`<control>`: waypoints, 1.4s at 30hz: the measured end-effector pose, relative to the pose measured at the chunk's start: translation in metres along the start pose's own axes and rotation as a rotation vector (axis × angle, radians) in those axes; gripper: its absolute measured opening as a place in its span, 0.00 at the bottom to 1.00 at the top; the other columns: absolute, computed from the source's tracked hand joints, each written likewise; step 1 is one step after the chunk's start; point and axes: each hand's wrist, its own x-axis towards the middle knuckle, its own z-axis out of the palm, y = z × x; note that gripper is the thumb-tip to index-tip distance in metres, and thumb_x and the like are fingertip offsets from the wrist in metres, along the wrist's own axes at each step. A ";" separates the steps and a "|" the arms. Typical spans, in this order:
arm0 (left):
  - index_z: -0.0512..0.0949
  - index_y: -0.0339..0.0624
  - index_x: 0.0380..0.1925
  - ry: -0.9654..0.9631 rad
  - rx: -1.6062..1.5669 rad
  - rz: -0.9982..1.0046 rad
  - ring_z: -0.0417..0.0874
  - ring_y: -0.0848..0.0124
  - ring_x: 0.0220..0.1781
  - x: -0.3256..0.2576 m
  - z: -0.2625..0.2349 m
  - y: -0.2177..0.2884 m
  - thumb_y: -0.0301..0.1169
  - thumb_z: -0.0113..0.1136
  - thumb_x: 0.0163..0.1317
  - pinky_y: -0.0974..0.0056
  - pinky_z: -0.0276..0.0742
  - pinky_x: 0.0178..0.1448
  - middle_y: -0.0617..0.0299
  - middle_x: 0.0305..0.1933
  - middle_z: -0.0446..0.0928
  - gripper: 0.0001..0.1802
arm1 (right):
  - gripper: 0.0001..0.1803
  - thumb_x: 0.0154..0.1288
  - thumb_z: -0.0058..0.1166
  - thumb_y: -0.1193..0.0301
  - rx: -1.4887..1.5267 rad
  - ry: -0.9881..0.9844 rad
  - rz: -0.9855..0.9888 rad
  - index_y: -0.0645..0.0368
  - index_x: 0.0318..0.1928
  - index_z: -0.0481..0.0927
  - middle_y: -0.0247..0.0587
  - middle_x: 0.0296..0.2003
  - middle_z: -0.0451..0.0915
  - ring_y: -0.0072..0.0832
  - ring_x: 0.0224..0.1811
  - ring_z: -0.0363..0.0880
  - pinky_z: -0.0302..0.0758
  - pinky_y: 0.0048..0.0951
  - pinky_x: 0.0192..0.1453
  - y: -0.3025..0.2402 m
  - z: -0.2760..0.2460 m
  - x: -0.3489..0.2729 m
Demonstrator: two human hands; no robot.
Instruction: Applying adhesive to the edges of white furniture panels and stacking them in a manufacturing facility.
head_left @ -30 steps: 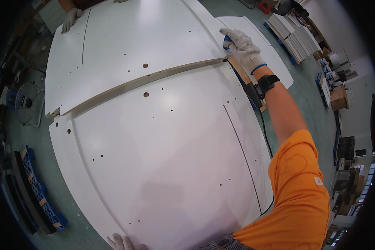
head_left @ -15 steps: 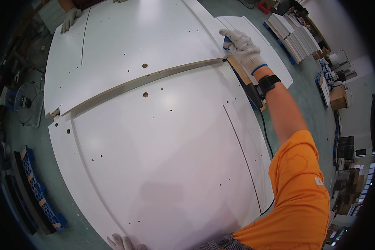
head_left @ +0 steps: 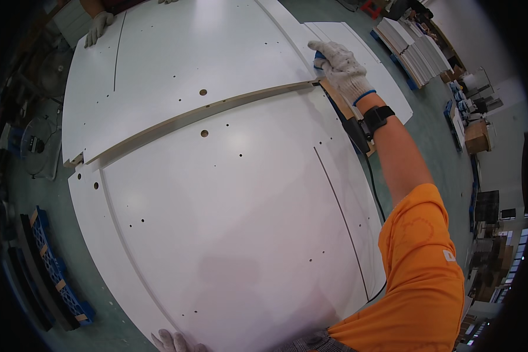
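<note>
Two large white panels lie before me, the near panel (head_left: 176,246) and the far panel (head_left: 158,53), with a raised, bare board edge between them. At the right end of that edge is my right hand (head_left: 341,66), in a white glove with a blue cuff. Its fingers are curled together; whatever lies inside them is hidden. A black tool (head_left: 353,134) with a cord sits beside a tan strip under my right wrist. My left hand (head_left: 176,341), gloved and cut off by the lower border, rests its slightly parted fingers on the near panel's lower left edge.
Across the far panel, a co-worker's gloved hand (head_left: 100,28) touches its left side. A stack of white boards (head_left: 413,50) stands on a blue pallet at the upper right. Left of me are a floor fan (head_left: 36,142) and a blue pallet (head_left: 51,258) beside dark strips.
</note>
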 end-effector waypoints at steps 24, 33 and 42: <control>0.52 0.47 0.71 0.000 0.038 0.047 0.51 0.45 0.74 0.003 -0.002 0.001 0.35 0.60 0.55 0.31 0.44 0.71 0.47 0.75 0.49 0.44 | 0.19 0.63 0.52 0.74 0.090 0.099 0.064 0.49 0.56 0.75 0.40 0.50 0.78 0.39 0.54 0.76 0.73 0.34 0.62 -0.001 -0.001 -0.003; 0.52 0.47 0.71 -0.006 0.008 0.018 0.49 0.45 0.75 0.003 -0.002 0.002 0.33 0.60 0.54 0.32 0.42 0.72 0.46 0.75 0.48 0.44 | 0.19 0.67 0.50 0.69 0.033 0.052 0.055 0.49 0.58 0.73 0.43 0.53 0.77 0.42 0.57 0.74 0.71 0.36 0.63 -0.007 -0.002 0.001; 0.52 0.47 0.71 0.006 0.021 -0.007 0.50 0.44 0.75 0.001 -0.001 0.000 0.33 0.60 0.55 0.32 0.42 0.72 0.46 0.75 0.48 0.44 | 0.17 0.71 0.47 0.69 1.107 0.470 0.734 0.60 0.57 0.71 0.46 0.42 0.77 0.29 0.39 0.80 0.82 0.32 0.43 -0.004 -0.029 -0.028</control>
